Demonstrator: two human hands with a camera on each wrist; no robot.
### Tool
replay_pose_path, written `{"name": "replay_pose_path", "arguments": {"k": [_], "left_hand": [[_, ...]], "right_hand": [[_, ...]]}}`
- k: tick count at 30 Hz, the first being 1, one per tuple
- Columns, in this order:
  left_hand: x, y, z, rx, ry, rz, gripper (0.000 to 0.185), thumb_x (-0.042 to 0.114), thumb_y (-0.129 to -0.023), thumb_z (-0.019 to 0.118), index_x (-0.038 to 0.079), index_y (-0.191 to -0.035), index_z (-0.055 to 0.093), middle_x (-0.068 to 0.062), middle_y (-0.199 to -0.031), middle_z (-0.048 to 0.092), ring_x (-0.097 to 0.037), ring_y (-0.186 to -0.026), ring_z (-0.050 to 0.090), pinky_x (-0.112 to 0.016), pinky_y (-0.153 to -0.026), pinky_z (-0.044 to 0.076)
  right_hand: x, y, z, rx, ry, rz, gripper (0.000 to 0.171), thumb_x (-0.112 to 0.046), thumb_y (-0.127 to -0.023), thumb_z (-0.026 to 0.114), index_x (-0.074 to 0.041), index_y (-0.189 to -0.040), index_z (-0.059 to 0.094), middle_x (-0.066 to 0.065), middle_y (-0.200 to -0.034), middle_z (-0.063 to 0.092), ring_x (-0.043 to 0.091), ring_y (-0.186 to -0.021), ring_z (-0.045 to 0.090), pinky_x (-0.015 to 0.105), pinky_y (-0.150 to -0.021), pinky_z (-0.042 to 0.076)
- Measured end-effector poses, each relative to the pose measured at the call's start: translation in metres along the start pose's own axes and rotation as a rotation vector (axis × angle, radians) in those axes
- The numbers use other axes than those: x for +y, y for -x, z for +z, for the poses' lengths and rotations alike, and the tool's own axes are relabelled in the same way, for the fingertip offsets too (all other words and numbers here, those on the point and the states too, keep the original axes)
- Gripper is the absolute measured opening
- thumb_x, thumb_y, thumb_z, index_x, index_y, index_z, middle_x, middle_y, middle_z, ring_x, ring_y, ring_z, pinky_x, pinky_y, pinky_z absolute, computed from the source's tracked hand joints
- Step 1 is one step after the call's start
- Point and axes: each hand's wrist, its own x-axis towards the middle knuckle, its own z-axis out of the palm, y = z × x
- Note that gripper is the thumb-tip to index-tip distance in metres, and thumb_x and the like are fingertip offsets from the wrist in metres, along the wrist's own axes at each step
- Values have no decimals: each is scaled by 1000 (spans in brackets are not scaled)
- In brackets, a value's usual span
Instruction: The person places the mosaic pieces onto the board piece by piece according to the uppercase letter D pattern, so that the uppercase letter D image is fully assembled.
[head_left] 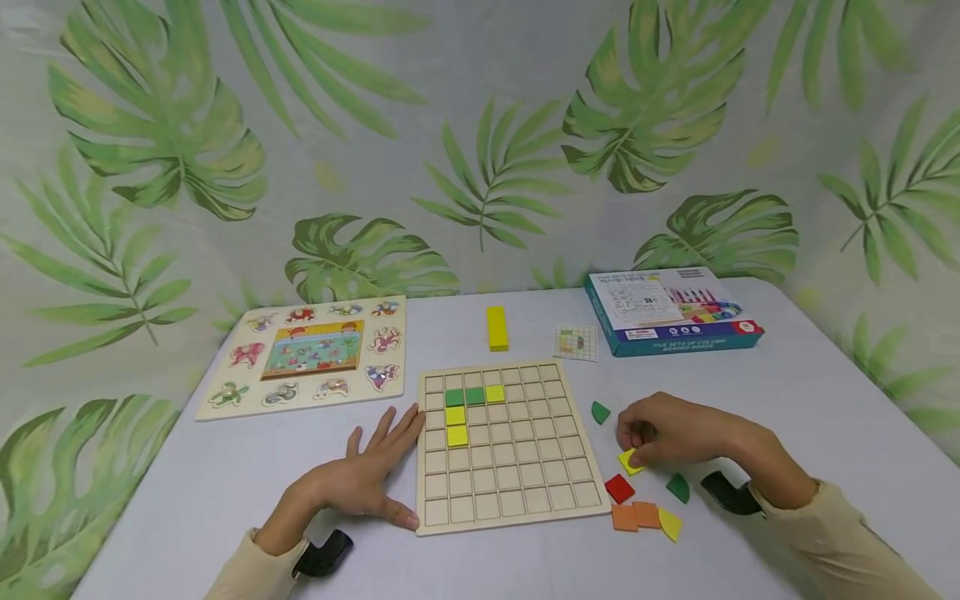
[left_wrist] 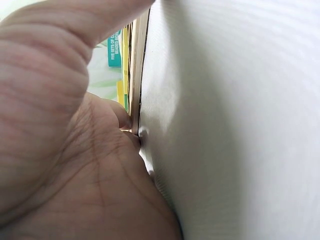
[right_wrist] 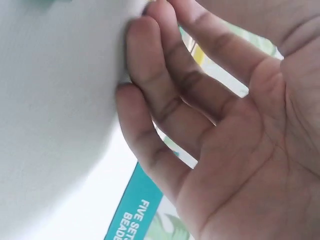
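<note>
In the head view a wooden grid board (head_left: 517, 479) lies flat on the table, with two green square tiles (head_left: 465, 397) and several yellow square tiles (head_left: 457, 435) set in its upper left cells. My left hand (head_left: 360, 479) rests spread at the board's left side, thumb by the near corner and fingertips at the edge. To the right of the board, my right hand (head_left: 671, 429) pinches a yellow tile (head_left: 628, 463) low over the table, its fingers curled. The right wrist view shows those fingers (right_wrist: 145, 55) bent toward the tabletop; the tile is hidden there.
Around the right hand lie a red tile (head_left: 620, 488), orange tiles (head_left: 625, 517), green quarter-round pieces (head_left: 678, 487) and a yellow one (head_left: 670, 524). Behind are a yellow block (head_left: 497, 328), a pattern card (head_left: 576, 342) and a teal box (head_left: 675, 312). A picture puzzle (head_left: 307, 354) lies back left.
</note>
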Motion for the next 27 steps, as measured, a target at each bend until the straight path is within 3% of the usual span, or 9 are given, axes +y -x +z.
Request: {"name": "replay_pose_path", "arguments": {"k": [3, 9, 15, 21, 27], "left_hand": [[0, 0, 1, -5, 4, 3, 134, 48, -69, 88, 10, -162, -1, -11, -169, -11, -39, -152, -22, -75, -109, -16], [1, 1, 0, -8, -3, 4, 134, 48, -70, 87, 9, -162, -1, -12, -169, -12, -40, -152, -21, -75, -109, -15], [1, 0, -1, -6, -25, 2, 133, 49, -69, 87, 9, -162, -1, -12, -169, -11, -40, -152, -20, -75, -110, -13], [1, 0, -1, -6, -17, 2, 134, 49, -69, 87, 9, -162, 0, -12, -169, -11, -40, -152, -21, -75, -110, -14], [1, 0, -1, -4, -8, -2, 134, 49, -69, 88, 9, -162, 0, -12, -169, -10, -40, -152, -21, -75, -109, -14]], "right_hand": [[2, -2, 0, 37, 8, 28, 18, -30, -86, 80, -22, -90, 64, -6, -76, 56, 11, -78, 53, 21, -67, 46], [5, -1, -4, 42, 0, 25, 31, -27, -76, 88, -19, -95, 64, -4, -84, 57, 14, -84, 54, 22, -70, 48], [8, -2, -6, 102, 56, 41, 22, -24, -82, 84, -21, -94, 66, -7, -87, 60, 13, -87, 54, 23, -76, 51], [13, -3, -5, 98, 40, -79, 34, -17, -84, 81, -25, -115, 70, -9, -107, 64, 13, -97, 57, 27, -84, 53], [14, -5, -6, 75, 37, -100, 32, -14, -85, 80, -27, -113, 71, -11, -108, 64, 11, -97, 59, 26, -86, 54]]}}
